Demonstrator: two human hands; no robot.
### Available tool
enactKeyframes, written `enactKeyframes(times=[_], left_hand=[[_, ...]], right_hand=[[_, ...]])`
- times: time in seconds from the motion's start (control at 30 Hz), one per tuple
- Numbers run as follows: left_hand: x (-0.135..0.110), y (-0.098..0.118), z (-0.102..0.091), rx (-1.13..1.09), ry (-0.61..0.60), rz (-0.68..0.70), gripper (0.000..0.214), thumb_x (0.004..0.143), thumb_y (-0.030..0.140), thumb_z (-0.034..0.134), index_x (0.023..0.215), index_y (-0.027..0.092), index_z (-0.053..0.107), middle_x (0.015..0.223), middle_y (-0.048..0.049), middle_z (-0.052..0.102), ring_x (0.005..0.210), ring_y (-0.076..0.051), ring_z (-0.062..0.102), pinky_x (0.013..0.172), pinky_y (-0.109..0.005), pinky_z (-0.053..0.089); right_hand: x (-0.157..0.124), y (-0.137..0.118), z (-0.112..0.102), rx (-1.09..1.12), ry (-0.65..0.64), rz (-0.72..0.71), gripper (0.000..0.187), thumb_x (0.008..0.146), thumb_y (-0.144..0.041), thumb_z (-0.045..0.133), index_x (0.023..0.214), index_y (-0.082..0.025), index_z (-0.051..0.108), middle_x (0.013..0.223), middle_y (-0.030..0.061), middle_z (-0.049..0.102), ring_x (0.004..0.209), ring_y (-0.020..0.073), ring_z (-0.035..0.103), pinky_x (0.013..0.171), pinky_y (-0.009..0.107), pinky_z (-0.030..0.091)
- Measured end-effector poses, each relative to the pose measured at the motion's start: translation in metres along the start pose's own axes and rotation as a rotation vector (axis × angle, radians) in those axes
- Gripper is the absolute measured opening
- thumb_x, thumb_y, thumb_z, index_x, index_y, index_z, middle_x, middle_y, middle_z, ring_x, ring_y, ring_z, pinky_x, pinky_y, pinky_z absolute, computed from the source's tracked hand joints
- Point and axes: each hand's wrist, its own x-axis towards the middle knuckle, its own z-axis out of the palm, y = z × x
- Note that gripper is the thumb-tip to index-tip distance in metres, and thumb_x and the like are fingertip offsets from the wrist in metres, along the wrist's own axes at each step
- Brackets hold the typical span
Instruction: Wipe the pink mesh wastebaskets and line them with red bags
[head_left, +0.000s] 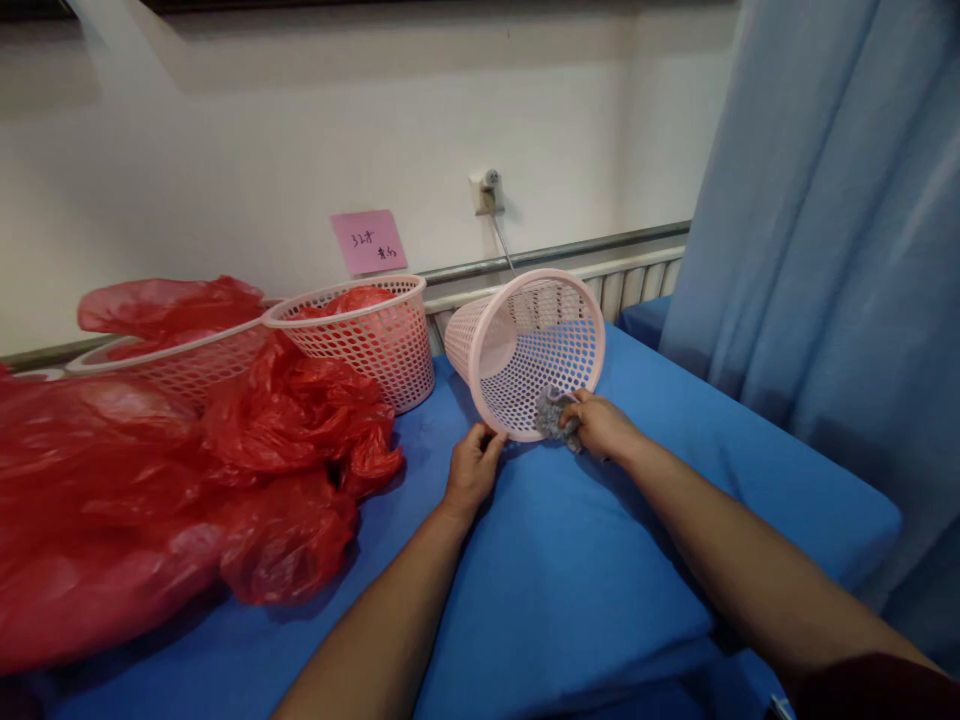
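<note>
A pink perforated plastic basket lies tipped on its side on the blue-covered bed, its mouth facing me. My left hand pinches the lower left rim of that basket with curled fingers. My right hand is closed on a small grey cloth at the basket's lower rim, the cloth partly inside the mouth.
A second pink basket stands upright to the left, red plastic inside it. A third basket lies half buried under crumpled red plastic bags filling the left side. A blue curtain hangs at right. A pink note and a wall socket are on the wall.
</note>
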Motion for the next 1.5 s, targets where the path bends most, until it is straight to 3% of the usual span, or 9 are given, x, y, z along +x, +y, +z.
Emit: enactKeyframes(times=[0.13, 0.37, 0.53, 0.63, 0.87, 1.13, 1.33, 1.4, 1.5], left_hand=[[0.001, 0.005, -0.004, 0.006, 0.092, 0.019, 0.027, 0.092, 0.045, 0.059, 0.083, 0.019, 0.063, 0.080, 0.0004, 0.068, 0.077, -0.016, 0.062, 0.076, -0.027, 0.050], [-0.002, -0.008, 0.008, -0.003, -0.116, 0.003, 0.019, 0.079, 0.034, 0.073, 0.089, 0.018, 0.072, 0.087, -0.0050, 0.078, 0.078, -0.022, 0.070, 0.076, -0.035, 0.056], [-0.003, 0.001, 0.000, 0.011, -0.010, 0.026, 0.021, 0.088, 0.039, 0.065, 0.086, 0.019, 0.068, 0.084, -0.0020, 0.073, 0.079, -0.018, 0.066, 0.078, -0.030, 0.052], [-0.004, 0.006, -0.001, 0.011, 0.026, 0.038, 0.024, 0.091, 0.042, 0.062, 0.087, 0.019, 0.067, 0.084, -0.0012, 0.071, 0.080, -0.017, 0.064, 0.078, -0.028, 0.051], [-0.004, -0.004, 0.010, -0.016, -0.119, 0.006, 0.026, 0.081, 0.042, 0.071, 0.088, 0.017, 0.075, 0.084, -0.0048, 0.078, 0.076, -0.021, 0.069, 0.071, -0.031, 0.056], [-0.001, 0.012, -0.004, -0.013, 0.125, 0.028, 0.032, 0.094, 0.048, 0.057, 0.083, 0.018, 0.061, 0.078, 0.0009, 0.065, 0.075, -0.014, 0.060, 0.073, -0.025, 0.049], [-0.004, 0.002, 0.010, -0.048, -0.076, 0.009, 0.024, 0.081, 0.040, 0.073, 0.089, 0.017, 0.071, 0.085, -0.0041, 0.075, 0.076, -0.019, 0.068, 0.075, -0.032, 0.056], [-0.004, -0.001, 0.011, -0.059, -0.097, 0.004, 0.024, 0.080, 0.039, 0.073, 0.088, 0.017, 0.072, 0.085, -0.0046, 0.076, 0.077, -0.020, 0.068, 0.074, -0.032, 0.056], [-0.002, 0.001, 0.005, -0.063, -0.021, 0.009, 0.023, 0.084, 0.041, 0.068, 0.085, 0.018, 0.068, 0.082, -0.0019, 0.072, 0.076, -0.017, 0.065, 0.074, -0.029, 0.053]], right_hand=[[-0.001, 0.003, -0.005, -0.123, 0.091, 0.075, 0.027, 0.081, -0.007, 0.063, 0.098, -0.022, 0.077, 0.118, 0.0117, 0.059, 0.100, 0.0248, 0.058, 0.092, 0.037, 0.047], [-0.004, -0.022, 0.023, 0.115, -0.116, -0.172, 0.040, 0.075, -0.002, 0.067, 0.103, -0.028, 0.077, 0.101, 0.0015, 0.056, 0.097, 0.0172, 0.059, 0.091, 0.029, 0.051], [0.000, 0.001, -0.001, -0.118, 0.058, 0.090, 0.030, 0.081, -0.005, 0.063, 0.101, -0.023, 0.075, 0.110, 0.0086, 0.059, 0.093, 0.0207, 0.058, 0.088, 0.035, 0.048], [0.000, 0.006, -0.007, -0.142, 0.102, 0.137, 0.030, 0.082, -0.005, 0.062, 0.105, -0.020, 0.074, 0.114, 0.0121, 0.058, 0.092, 0.0220, 0.058, 0.088, 0.037, 0.047], [-0.005, -0.021, 0.023, 0.051, -0.114, -0.190, 0.036, 0.077, -0.004, 0.067, 0.104, -0.027, 0.075, 0.101, 0.0011, 0.059, 0.094, 0.0155, 0.060, 0.088, 0.027, 0.049], [0.000, 0.005, -0.007, -0.161, 0.166, 0.104, 0.026, 0.085, -0.008, 0.061, 0.103, -0.021, 0.074, 0.116, 0.0130, 0.059, 0.099, 0.0250, 0.057, 0.089, 0.037, 0.045], [-0.004, -0.020, 0.021, 0.129, -0.119, -0.201, 0.040, 0.074, -0.002, 0.068, 0.106, -0.026, 0.075, 0.103, 0.0011, 0.062, 0.093, 0.0159, 0.060, 0.087, 0.027, 0.049], [-0.003, -0.020, 0.023, 0.126, -0.131, -0.184, 0.041, 0.073, -0.002, 0.069, 0.104, -0.026, 0.075, 0.104, -0.0005, 0.065, 0.091, 0.0142, 0.062, 0.085, 0.025, 0.050], [0.002, -0.003, 0.011, -0.021, -0.015, -0.044, 0.042, 0.074, 0.001, 0.065, 0.105, -0.025, 0.075, 0.105, 0.0021, 0.066, 0.092, 0.0162, 0.063, 0.085, 0.027, 0.049]])
